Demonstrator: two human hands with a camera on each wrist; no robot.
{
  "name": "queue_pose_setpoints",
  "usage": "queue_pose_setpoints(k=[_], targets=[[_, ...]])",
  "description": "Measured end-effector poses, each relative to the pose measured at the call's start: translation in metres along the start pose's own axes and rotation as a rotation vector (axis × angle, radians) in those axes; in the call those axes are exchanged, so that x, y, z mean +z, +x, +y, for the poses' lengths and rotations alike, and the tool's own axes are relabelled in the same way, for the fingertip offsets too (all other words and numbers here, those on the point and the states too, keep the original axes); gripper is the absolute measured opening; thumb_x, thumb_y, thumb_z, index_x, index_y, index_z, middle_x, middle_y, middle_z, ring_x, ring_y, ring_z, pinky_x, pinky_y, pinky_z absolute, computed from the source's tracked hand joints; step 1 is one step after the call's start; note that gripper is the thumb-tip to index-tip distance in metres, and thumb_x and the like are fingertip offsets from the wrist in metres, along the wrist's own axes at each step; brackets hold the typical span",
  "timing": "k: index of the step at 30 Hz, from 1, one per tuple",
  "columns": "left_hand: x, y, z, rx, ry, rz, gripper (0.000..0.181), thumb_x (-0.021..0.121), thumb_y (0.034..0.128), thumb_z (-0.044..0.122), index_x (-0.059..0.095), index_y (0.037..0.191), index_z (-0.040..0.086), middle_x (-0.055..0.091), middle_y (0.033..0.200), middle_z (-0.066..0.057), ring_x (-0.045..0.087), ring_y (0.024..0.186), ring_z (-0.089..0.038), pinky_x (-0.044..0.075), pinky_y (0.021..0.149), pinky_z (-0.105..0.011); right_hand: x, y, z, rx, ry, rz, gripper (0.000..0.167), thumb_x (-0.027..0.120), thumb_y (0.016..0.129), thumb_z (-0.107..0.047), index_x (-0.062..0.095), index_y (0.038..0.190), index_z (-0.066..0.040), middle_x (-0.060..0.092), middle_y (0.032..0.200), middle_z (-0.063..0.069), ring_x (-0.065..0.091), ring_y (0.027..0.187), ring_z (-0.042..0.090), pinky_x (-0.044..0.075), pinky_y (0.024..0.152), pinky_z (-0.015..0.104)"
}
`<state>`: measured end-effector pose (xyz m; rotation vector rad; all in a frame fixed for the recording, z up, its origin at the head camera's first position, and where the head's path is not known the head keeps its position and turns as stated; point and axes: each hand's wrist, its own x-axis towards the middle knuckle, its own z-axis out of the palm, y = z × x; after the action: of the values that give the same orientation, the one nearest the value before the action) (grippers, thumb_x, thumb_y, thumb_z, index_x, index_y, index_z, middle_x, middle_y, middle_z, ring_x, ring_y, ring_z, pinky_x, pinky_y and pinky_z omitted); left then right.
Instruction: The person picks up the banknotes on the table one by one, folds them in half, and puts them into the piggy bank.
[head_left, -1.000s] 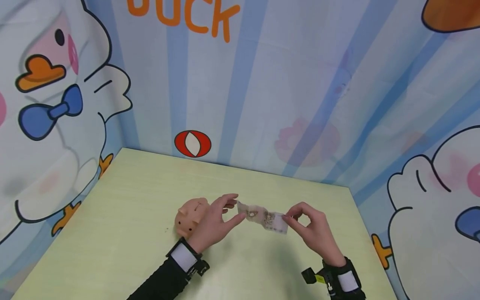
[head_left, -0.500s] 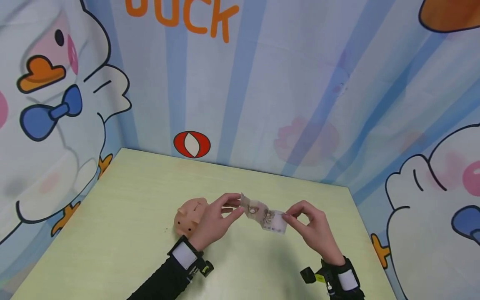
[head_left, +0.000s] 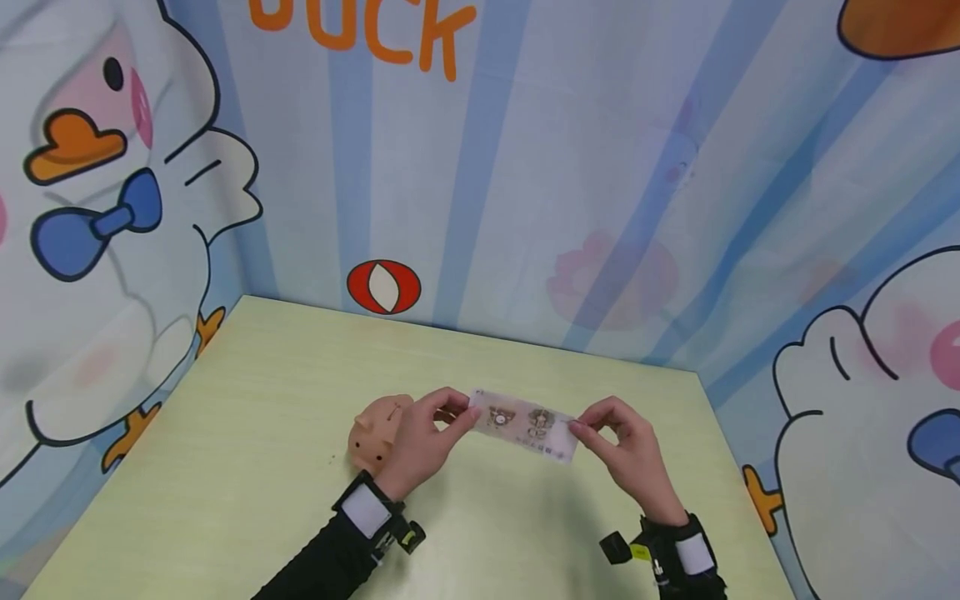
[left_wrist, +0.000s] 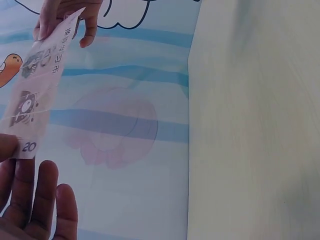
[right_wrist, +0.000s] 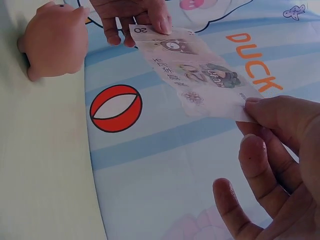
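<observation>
A pale pink play banknote (head_left: 522,425) marked 20 is stretched between both hands above the table, with faint crease lines across it. My left hand (head_left: 426,442) pinches its left end between thumb and fingers, beside the number in the left wrist view. At the opposite end my right hand (head_left: 628,454) pinches the note's edge with thumb and forefinger; its other fingers are loosely bent in the right wrist view. Just left of the left hand, a peach-coloured piggy bank (head_left: 372,433) rests on the table, partly hidden by that hand in the head view.
The pale yellow table (head_left: 300,358) meets a printed cartoon-duck curtain (head_left: 510,208) at its back and sides. Both wrists carry black straps with small cameras; one wrist camera (head_left: 616,547) juts out beside the right wrist.
The left hand, whose fingers were more spread near the note's free end, now pinches that end. The note was wavy and curled and is now pulled nearly flat. The piggy bank stays put.
</observation>
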<state>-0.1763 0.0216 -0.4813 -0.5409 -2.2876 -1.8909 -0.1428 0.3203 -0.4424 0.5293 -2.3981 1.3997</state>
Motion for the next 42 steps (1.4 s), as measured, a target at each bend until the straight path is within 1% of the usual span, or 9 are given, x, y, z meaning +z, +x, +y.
queue_pose_setpoints(k=[8, 11, 15, 21, 24, 30, 32, 37, 42], targets=[[-0.002, -0.001, 0.001, 0.068, 0.028, 0.008, 0.005, 0.075, 0.1017, 0.017, 0.075, 0.105, 0.013, 0.075, 0.098, 0.005, 0.065, 0.089, -0.015, 0.055, 0.081, -0.029, 0.008, 0.002, 0.015, 0.04, 0.09, 0.04, 0.011, 0.074, 0.096, 0.006, 0.067, 0.101, -0.001, 0.067, 0.095, 0.001, 0.065, 0.084, 0.01, 0.053, 0.078, 0.02], [-0.002, -0.001, 0.001, 0.111, 0.043, 0.024, 0.005, 0.076, 0.1014, 0.017, 0.076, 0.104, 0.013, 0.075, 0.097, 0.005, 0.065, 0.087, -0.014, 0.055, 0.079, -0.028, 0.012, 0.003, 0.019, 0.07, 0.124, 0.065, 0.009, 0.073, 0.097, 0.005, 0.066, 0.102, 0.002, 0.066, 0.095, -0.001, 0.065, 0.083, 0.009, 0.055, 0.073, 0.021], [-0.001, -0.001, 0.0, 0.188, 0.11, 0.062, 0.006, 0.077, 0.0998, 0.016, 0.075, 0.102, 0.012, 0.075, 0.095, 0.005, 0.064, 0.085, -0.012, 0.054, 0.075, -0.027, 0.018, 0.003, 0.023, 0.129, 0.178, 0.094, 0.009, 0.071, 0.1, 0.003, 0.064, 0.105, 0.005, 0.067, 0.095, -0.003, 0.064, 0.079, 0.011, 0.054, 0.068, 0.021], [0.001, 0.0, 0.003, 0.302, 0.259, 0.14, 0.005, 0.081, 0.0956, 0.011, 0.076, 0.099, 0.012, 0.074, 0.093, 0.001, 0.065, 0.087, -0.014, 0.055, 0.076, -0.029, 0.026, 0.005, 0.026, 0.171, 0.243, 0.131, 0.011, 0.07, 0.101, 0.002, 0.062, 0.105, 0.007, 0.068, 0.094, -0.002, 0.063, 0.076, 0.019, 0.053, 0.067, 0.022], [0.001, 0.001, 0.003, 0.373, 0.357, 0.169, 0.006, 0.081, 0.0947, 0.01, 0.076, 0.097, 0.012, 0.074, 0.091, 0.001, 0.065, 0.087, -0.015, 0.056, 0.075, -0.031, 0.03, 0.006, 0.027, 0.168, 0.246, 0.154, 0.011, 0.07, 0.1, 0.003, 0.062, 0.105, 0.007, 0.068, 0.095, -0.002, 0.063, 0.076, 0.017, 0.054, 0.067, 0.023], [0.001, 0.005, 0.0, 0.616, 0.617, 0.235, 0.013, 0.084, 0.0875, 0.005, 0.074, 0.091, 0.012, 0.07, 0.084, 0.0, 0.063, 0.078, -0.017, 0.055, 0.068, -0.03, 0.037, 0.009, 0.027, 0.154, 0.227, 0.21, 0.01, 0.072, 0.098, 0.005, 0.064, 0.104, 0.006, 0.066, 0.092, -0.002, 0.062, 0.075, 0.01, 0.053, 0.065, 0.023], [0.0, 0.006, 0.001, 0.676, 0.685, 0.24, 0.014, 0.086, 0.0857, 0.006, 0.075, 0.091, 0.012, 0.07, 0.083, 0.0, 0.063, 0.077, -0.017, 0.054, 0.067, -0.03, 0.039, 0.01, 0.026, 0.142, 0.219, 0.222, 0.009, 0.072, 0.098, 0.006, 0.064, 0.103, 0.006, 0.065, 0.091, -0.003, 0.061, 0.074, 0.01, 0.052, 0.064, 0.022], [0.0, 0.004, 0.002, 0.758, 0.824, 0.21, 0.016, 0.09, 0.0845, 0.011, 0.076, 0.093, 0.011, 0.071, 0.085, 0.0, 0.066, 0.081, -0.018, 0.057, 0.072, -0.032, 0.043, 0.011, 0.024, 0.109, 0.198, 0.239, 0.009, 0.072, 0.097, 0.006, 0.065, 0.102, 0.005, 0.064, 0.087, -0.002, 0.061, 0.073, 0.011, 0.05, 0.064, 0.02], [0.0, 0.002, 0.007, 0.788, 0.899, 0.193, 0.02, 0.092, 0.0832, 0.014, 0.076, 0.094, 0.011, 0.072, 0.086, -0.002, 0.067, 0.085, -0.019, 0.058, 0.077, -0.034, 0.047, 0.013, 0.023, 0.082, 0.171, 0.261, 0.007, 0.073, 0.097, 0.006, 0.067, 0.1, 0.003, 0.065, 0.086, 0.0, 0.061, 0.077, 0.011, 0.049, 0.07, 0.021]])
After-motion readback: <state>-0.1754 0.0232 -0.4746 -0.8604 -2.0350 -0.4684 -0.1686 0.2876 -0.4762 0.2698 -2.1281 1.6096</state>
